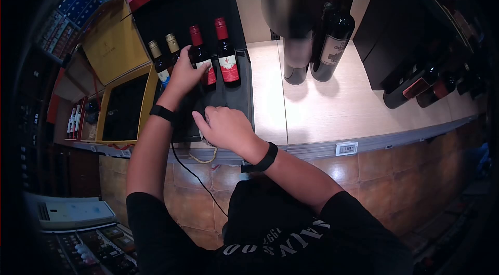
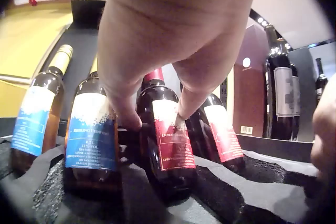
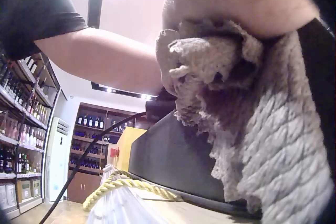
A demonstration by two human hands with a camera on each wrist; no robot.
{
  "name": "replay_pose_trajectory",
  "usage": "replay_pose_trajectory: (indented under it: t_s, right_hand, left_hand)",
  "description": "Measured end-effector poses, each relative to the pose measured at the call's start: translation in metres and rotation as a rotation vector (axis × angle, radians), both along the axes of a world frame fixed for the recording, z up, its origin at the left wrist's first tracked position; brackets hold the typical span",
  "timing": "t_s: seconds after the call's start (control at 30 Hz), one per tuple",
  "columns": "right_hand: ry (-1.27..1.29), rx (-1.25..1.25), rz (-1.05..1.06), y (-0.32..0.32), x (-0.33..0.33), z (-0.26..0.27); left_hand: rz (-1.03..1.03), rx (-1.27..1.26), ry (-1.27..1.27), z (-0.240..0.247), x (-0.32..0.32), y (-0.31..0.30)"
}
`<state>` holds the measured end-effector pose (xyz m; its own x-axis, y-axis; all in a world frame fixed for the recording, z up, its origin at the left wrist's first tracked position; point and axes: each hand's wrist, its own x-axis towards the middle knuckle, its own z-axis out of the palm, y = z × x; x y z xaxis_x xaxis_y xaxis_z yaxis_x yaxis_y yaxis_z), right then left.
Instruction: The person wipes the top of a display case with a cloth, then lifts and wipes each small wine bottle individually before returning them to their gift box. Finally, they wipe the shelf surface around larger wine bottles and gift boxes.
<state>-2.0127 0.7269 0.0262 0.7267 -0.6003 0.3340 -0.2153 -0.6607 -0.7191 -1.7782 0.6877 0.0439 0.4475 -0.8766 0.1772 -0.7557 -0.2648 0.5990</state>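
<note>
In the head view, four small wine bottles lie in a black case (image 1: 236, 102) with shaped recesses. My left hand (image 1: 186, 73) reaches in from the front and pinches the inner red-label wine bottle (image 2: 170, 145) below its red cap, thumb and fingers on either side. To its right is the other red-label bottle (image 1: 227, 62). Two blue-label bottles (image 2: 92, 134) with gold caps sit to its left. My right hand (image 1: 223, 127) is over the case's front edge and holds a crumpled grey textured cloth (image 3: 283, 140), mostly hidden under it in the head view.
A yellow box (image 1: 114, 49) stands open on the left. Tall dark wine bottles (image 1: 335, 41) stand on the wooden counter (image 1: 322, 119) to the right, and more bottles (image 1: 410, 88) lie beyond. A yellow rope handle (image 3: 123, 184) and a black cable (image 1: 200, 181) hang near the counter's front.
</note>
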Motion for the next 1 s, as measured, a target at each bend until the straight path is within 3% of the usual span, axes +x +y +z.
replay_pose_trajectory:
  t_s: [0.13, 0.27, 0.4, 1.0]
  right_hand:
    - [0.068, 0.061, -0.002, 0.0, 0.0, 0.006]
    - [0.129, 0.115, 0.005, -0.001, 0.003, 0.009]
    - [0.135, 0.11, 0.003, 0.0, 0.004, 0.012]
    - [0.088, 0.04, -0.093, 0.011, 0.006, 0.01]
  left_hand:
    - [0.045, -0.056, -0.201, 0.017, -0.022, 0.011]
    - [-0.036, -0.138, -0.256, 0.048, -0.062, 0.02]
    - [-0.119, -0.11, -0.198, 0.034, -0.069, 0.001]
    - [-0.148, 0.24, 0.021, 0.009, -0.068, -0.05]
